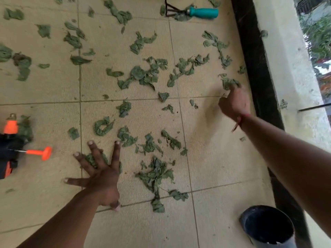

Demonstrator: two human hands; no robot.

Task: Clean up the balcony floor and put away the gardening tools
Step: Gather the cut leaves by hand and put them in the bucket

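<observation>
Left hand (97,176) splayed flat on leaf scraps (89,157); right hand (235,102) touching far clump (230,82), grip unclear. Rake (192,12) far beyond both, lying left-right, handle right.

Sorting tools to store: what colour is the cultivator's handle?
Teal; the cultivator handle shows best in the head view.

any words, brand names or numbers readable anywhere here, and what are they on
None: no text can be read anywhere in this view.
teal-handled hand rake: no marking shows on the handle.
orange and black sprayer: blurred and cut off by the frame edge, so no label can be made out.
dark pot: plain, no print visible.
</observation>
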